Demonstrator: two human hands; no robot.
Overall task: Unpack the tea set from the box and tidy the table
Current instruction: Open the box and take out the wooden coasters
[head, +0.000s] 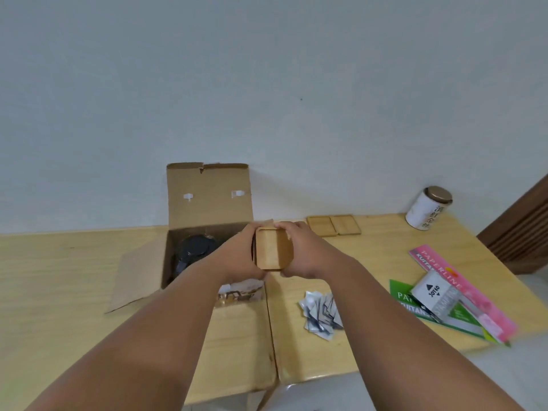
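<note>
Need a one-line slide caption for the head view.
Both hands hold a wooden coaster above the open cardboard box; two more coasters lie on the table.

I see soft, even, slightly dim light with faint shadows, no glare; wide-angle bending at the edges, overall mild blur.

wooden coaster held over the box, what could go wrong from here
1. The coaster is pinched only at its edges by the left hand and right hand; it could slip and land on the dark teapot in the box.
2. Setting it by the two coasters near the table's back edge might nudge them off.
</note>
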